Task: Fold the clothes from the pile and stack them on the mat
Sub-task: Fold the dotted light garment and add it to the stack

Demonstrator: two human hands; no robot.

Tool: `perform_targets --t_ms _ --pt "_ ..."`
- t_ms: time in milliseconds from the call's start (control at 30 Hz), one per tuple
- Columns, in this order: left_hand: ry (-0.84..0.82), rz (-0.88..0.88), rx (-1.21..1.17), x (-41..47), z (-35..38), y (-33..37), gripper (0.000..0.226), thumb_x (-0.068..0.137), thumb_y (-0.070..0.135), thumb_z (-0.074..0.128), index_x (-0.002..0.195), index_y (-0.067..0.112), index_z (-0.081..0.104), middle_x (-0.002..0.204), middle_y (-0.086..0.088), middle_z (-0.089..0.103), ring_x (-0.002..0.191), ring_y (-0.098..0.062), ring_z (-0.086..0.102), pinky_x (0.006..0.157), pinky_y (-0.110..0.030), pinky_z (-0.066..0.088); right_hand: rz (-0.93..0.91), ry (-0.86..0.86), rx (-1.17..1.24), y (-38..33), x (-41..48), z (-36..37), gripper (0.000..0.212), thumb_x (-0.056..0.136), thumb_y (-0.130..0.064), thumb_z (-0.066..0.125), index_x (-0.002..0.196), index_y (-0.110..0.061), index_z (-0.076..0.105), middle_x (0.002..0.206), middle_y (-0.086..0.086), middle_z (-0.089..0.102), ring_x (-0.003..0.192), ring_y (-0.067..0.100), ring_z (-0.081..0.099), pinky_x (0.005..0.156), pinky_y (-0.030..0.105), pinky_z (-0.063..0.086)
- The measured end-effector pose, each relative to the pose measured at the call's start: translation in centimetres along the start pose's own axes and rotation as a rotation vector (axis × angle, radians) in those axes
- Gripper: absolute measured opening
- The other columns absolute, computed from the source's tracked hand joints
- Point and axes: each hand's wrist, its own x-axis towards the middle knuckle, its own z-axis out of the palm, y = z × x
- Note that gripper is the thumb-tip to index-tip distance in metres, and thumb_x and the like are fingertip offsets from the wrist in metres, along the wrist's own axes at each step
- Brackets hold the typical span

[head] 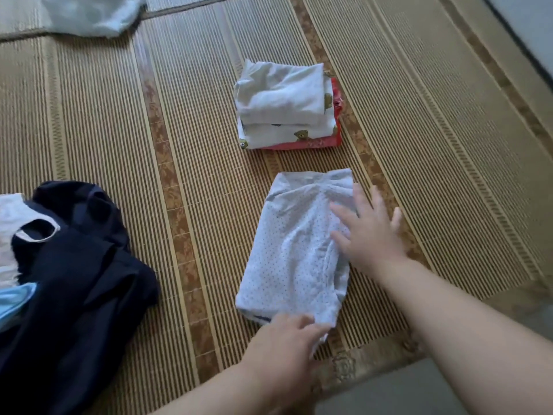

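A white garment with small dots [294, 253] lies folded into a narrow rectangle on the woven mat [191, 121]. My right hand [369, 232] lies flat with spread fingers on its right edge. My left hand [284, 339] grips the near bottom edge of the cloth, fingers curled over it. Just beyond, a stack of folded clothes [287, 106] sits on the mat: plain white on top, a bear-print piece under it, red at the bottom. The unfolded pile [68, 265] at the left holds a dark navy garment with white and light blue pieces.
A pale crumpled cloth [92, 13] lies at the far left top. Bare grey floor [389, 387] shows past the mat's near right edge, and a dark-edged grey strip [529, 25] runs along the top right corner.
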Motion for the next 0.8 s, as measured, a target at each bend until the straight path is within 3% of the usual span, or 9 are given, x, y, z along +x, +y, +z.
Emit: perform_targets --t_ms 67,133,167,233,333,533,667,733,800 --pt "0.134 0.111 0.122 0.2 -0.3 -1.2 0.045 0.083 0.034 0.052 0.127 0.037 0.055 0.135 0.006 0.053 0.118 -0.022 0.048 0.098 -0.035 0.043 -0.24 0.147 0.049 -0.1 -3.1 1.5 0.039 0.09 -0.039 0.046 0.127 -0.032 0.056 0.15 0.003 0.04 0.142 0.019 0.027 0.108 0.063 0.027" --pt "0.208 0.122 0.232 -0.1 -1.2 -3.7 0.047 0.073 0.042 0.054 0.119 0.037 0.06 0.13 0.006 0.06 0.119 -0.024 0.055 0.096 -0.04 0.05 -0.445 0.154 0.064 -0.4 -6.4 3.6 0.043 0.08 -0.044 0.048 0.114 -0.025 0.065 0.127 0.0 0.063 0.123 0.016 0.054 0.089 0.057 0.05" --pt "0.149 0.104 0.302 -0.4 -2.0 -5.0 0.054 0.075 0.049 0.052 0.128 0.038 0.055 0.141 0.006 0.052 0.13 -0.025 0.048 0.103 -0.046 0.045 -0.508 0.098 0.03 -0.5 -8.0 5.0 0.05 0.077 -0.05 0.047 0.116 -0.024 0.064 0.125 -0.002 0.065 0.119 0.016 0.058 0.086 0.053 0.053" --pt "-0.007 0.09 0.447 -0.5 -3.1 -8.2 0.071 0.084 0.056 0.045 0.148 0.043 0.02 0.159 0.012 0.006 0.148 -0.021 0.003 0.118 -0.051 0.011 -0.515 -0.054 -0.049 -1.1 -10.3 7.6 0.076 0.068 -0.069 0.041 0.126 -0.021 0.054 0.132 -0.001 0.06 0.125 0.018 0.054 0.096 0.049 0.047" --pt "-0.154 0.151 0.596 0.3 -5.1 -10.3 0.073 0.094 0.051 0.043 0.144 0.048 -0.01 0.151 0.018 -0.024 0.14 -0.013 -0.026 0.113 -0.041 -0.013 -0.371 -0.149 -0.105 -2.0 -11.8 10.6 0.092 0.063 -0.075 0.033 0.135 -0.018 0.044 0.143 0.001 0.049 0.134 0.022 0.037 0.1 0.051 0.041" --pt "-0.091 0.195 0.627 1.8 -5.8 -10.1 0.055 0.099 0.026 0.038 0.146 0.049 0.022 0.158 0.023 0.004 0.148 -0.011 0.001 0.118 -0.046 0.003 -0.337 -0.106 0.021 -1.8 -11.1 9.1 0.052 0.073 -0.033 0.041 0.118 -0.026 0.066 0.128 -0.006 0.063 0.124 0.015 0.054 0.09 0.052 0.049" --pt "-0.092 0.158 0.379 1.1 -5.9 -9.0 0.029 0.097 0.035 0.045 0.123 0.037 0.056 0.138 0.02 0.052 0.134 -0.005 0.037 0.114 -0.043 0.025 -0.282 -0.28 0.409 -0.3 -10.5 5.7 0.04 0.095 -0.027 0.04 0.131 -0.029 0.057 0.138 -0.021 0.045 0.133 -0.004 0.032 0.114 0.03 0.022" --pt "-0.131 0.093 0.16 0.6 -6.6 -7.9 0.016 0.095 0.036 0.051 0.106 0.029 0.059 0.107 0.011 0.065 0.103 -0.009 0.058 0.093 -0.036 0.045 -0.171 -0.344 0.636 0.4 -10.2 4.0 0.03 0.094 -0.029 0.045 0.11 -0.027 0.07 0.118 -0.018 0.064 0.116 0.002 0.054 0.1 0.029 0.039" --pt "-0.182 -0.011 -0.089 0.4 -7.6 -6.9 0.013 0.094 0.035 0.054 0.103 0.027 0.059 0.097 0.009 0.064 0.088 -0.013 0.059 0.082 -0.035 0.049 -0.087 -0.317 0.789 0.6 -9.4 1.8 0.03 0.089 -0.036 0.046 0.079 -0.017 0.065 0.084 -0.007 0.067 0.083 0.014 0.06 0.076 0.036 0.046"
